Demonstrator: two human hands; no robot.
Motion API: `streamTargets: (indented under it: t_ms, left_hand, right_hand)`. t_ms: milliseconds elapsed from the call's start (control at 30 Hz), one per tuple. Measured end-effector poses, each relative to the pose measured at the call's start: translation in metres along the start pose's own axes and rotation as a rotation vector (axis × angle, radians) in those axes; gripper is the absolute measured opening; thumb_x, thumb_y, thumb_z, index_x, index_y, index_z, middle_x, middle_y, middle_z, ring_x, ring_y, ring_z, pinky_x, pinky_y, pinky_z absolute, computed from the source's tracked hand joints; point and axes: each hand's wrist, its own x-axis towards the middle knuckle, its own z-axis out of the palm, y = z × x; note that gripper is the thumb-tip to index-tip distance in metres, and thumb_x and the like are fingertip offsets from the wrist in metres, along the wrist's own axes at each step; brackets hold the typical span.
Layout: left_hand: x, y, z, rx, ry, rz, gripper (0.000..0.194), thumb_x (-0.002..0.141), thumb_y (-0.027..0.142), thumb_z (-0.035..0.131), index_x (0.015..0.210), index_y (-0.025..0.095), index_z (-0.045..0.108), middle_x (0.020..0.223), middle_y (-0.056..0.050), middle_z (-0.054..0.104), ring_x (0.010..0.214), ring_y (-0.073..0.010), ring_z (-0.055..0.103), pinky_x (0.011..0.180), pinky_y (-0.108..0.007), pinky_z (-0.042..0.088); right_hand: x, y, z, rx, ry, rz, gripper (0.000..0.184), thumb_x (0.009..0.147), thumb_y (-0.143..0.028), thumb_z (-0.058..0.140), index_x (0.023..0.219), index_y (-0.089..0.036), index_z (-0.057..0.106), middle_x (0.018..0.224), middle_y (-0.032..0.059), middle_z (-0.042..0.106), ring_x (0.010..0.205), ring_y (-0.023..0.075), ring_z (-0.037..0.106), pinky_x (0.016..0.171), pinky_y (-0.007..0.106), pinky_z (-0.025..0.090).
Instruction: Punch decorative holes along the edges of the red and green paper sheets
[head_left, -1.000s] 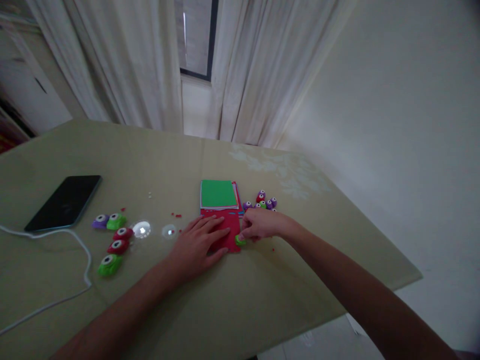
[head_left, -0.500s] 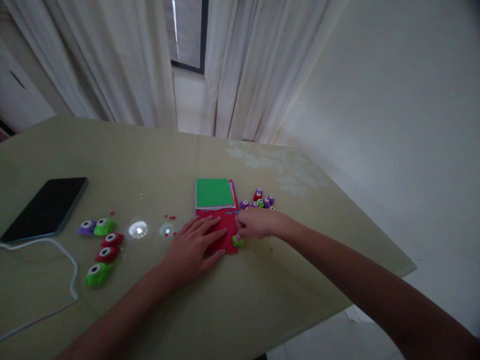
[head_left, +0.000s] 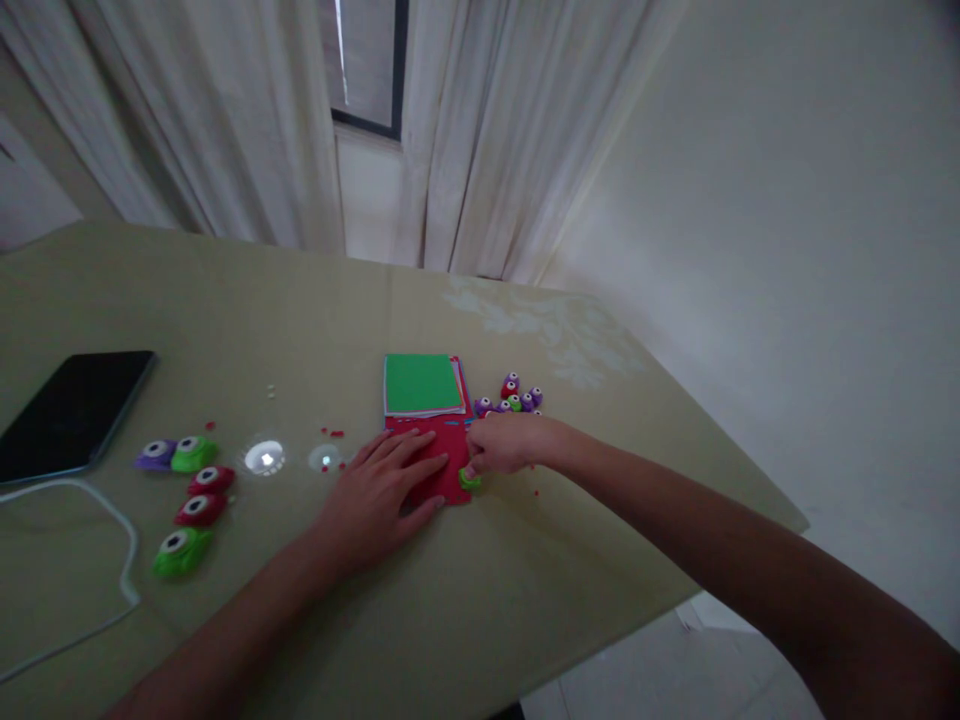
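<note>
A red sheet of paper (head_left: 452,487) lies on the table under my left hand (head_left: 379,495), which rests flat with its fingers spread. At the sheet's right edge, a small green craft punch (head_left: 470,481) is under the thumb of my right hand (head_left: 502,443). The other fingers of that hand are curled, and its grip on the punch is partly hidden. Just beyond, a stack of coloured paper with a green sheet (head_left: 424,384) on top lies over more red paper. Several small purple, red and green punches (head_left: 514,402) with eye designs cluster behind my right hand.
Larger eye-topped punches, one of them red (head_left: 201,509), stand at the left near a black tablet (head_left: 79,410) and a white cable (head_left: 129,560). Two clear round pieces, one a shiny dome (head_left: 265,457), and red paper bits (head_left: 337,434) lie between them and my left hand.
The view has shifted, so the table things appear farther left. My left hand stays flat on the red paper, and my right thumb remains at the green punch.
</note>
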Motion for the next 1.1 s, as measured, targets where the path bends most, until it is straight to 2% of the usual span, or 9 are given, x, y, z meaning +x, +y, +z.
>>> streamTargets:
  t_ms: [100,333,500,667,767,833,933,1000,1100]
  left_hand:
    - [0.000,0.000,0.000,-0.009,0.011,0.007,0.045,0.100,0.050,0.065,0.141,0.032,0.072,0.160,-0.007,0.060,0.144,-0.0328,0.056,0.125,-0.059,0.037]
    - [0.000,0.000,0.000,-0.015,0.009,0.005,0.046,0.099,0.048,0.065,0.142,0.032,0.071,0.159,-0.007,0.060,0.144,-0.0330,0.056,0.125,-0.058,0.037]
    - [0.000,-0.001,0.001,-0.008,0.020,0.008,0.044,0.100,0.050,0.064,0.140,0.033,0.072,0.159,-0.007,0.061,0.144,-0.0336,0.055,0.123,-0.058,0.039]
    - [0.000,-0.001,-0.001,0.005,0.008,0.008,0.045,0.101,0.051,0.063,0.141,0.032,0.072,0.159,-0.008,0.060,0.144,-0.0342,0.056,0.123,-0.060,0.039]
    - [0.000,-0.001,0.000,-0.011,0.016,0.014,0.045,0.101,0.051,0.064,0.141,0.032,0.072,0.158,-0.009,0.061,0.144,-0.0343,0.056,0.124,-0.060,0.038]
    - [-0.001,-0.002,0.001,-0.013,0.026,0.015,0.045,0.100,0.050,0.064,0.141,0.032,0.072,0.158,-0.008,0.062,0.144,-0.0339,0.056,0.125,-0.059,0.037]
    - [-0.001,-0.004,0.004,-0.007,0.040,0.015,0.046,0.100,0.050,0.064,0.141,0.032,0.072,0.158,-0.008,0.061,0.145,-0.0335,0.055,0.125,-0.057,0.036]
    - [-0.001,-0.005,0.005,-0.001,0.042,0.017,0.046,0.100,0.051,0.063,0.142,0.032,0.072,0.158,-0.008,0.062,0.144,-0.0338,0.055,0.125,-0.058,0.037]
    - [-0.001,-0.005,0.005,0.010,0.038,0.019,0.046,0.100,0.050,0.064,0.142,0.033,0.071,0.158,-0.008,0.062,0.144,-0.0336,0.055,0.123,-0.058,0.038]
  right_hand:
    - [0.002,0.000,0.000,0.005,-0.004,0.002,0.032,0.096,-0.045,0.074,0.091,-0.016,0.086,0.078,0.0112,0.077,0.080,0.0280,0.073,0.070,0.033,0.045]
    - [0.005,0.006,0.006,0.038,0.016,-0.031,0.030,0.096,-0.044,0.074,0.081,-0.019,0.082,0.067,0.0042,0.070,0.072,0.0216,0.067,0.066,0.030,0.040]
    - [0.001,0.021,0.018,0.192,0.090,-0.077,0.034,0.096,-0.048,0.074,0.079,-0.018,0.078,0.068,0.0011,0.067,0.067,0.0174,0.059,0.063,0.028,0.037]
    - [-0.012,0.033,0.041,0.404,0.303,-0.101,0.035,0.092,-0.050,0.079,0.086,-0.016,0.074,0.078,0.0011,0.068,0.072,0.0165,0.059,0.064,0.026,0.038]
    - [-0.019,0.032,0.065,0.627,0.536,-0.112,0.034,0.092,-0.048,0.080,0.099,-0.016,0.074,0.083,0.0011,0.068,0.073,0.0154,0.059,0.068,0.026,0.043]
    - [-0.020,0.027,0.083,0.714,0.659,-0.140,0.039,0.088,-0.047,0.084,0.110,-0.017,0.074,0.095,0.0028,0.069,0.074,0.0149,0.058,0.070,0.026,0.046]
    - [-0.019,0.019,0.107,0.717,0.742,-0.197,0.041,0.086,-0.036,0.087,0.122,-0.020,0.073,0.115,0.0075,0.068,0.082,0.0165,0.061,0.075,0.029,0.051]
    - [-0.017,0.014,0.118,0.683,0.772,-0.234,0.032,0.091,-0.032,0.083,0.120,-0.021,0.075,0.119,0.0092,0.067,0.093,0.0201,0.064,0.081,0.031,0.053]
    - [-0.017,0.010,0.125,0.655,0.812,-0.218,0.025,0.096,-0.029,0.076,0.120,-0.021,0.075,0.120,0.0098,0.068,0.094,0.0206,0.065,0.083,0.032,0.053]
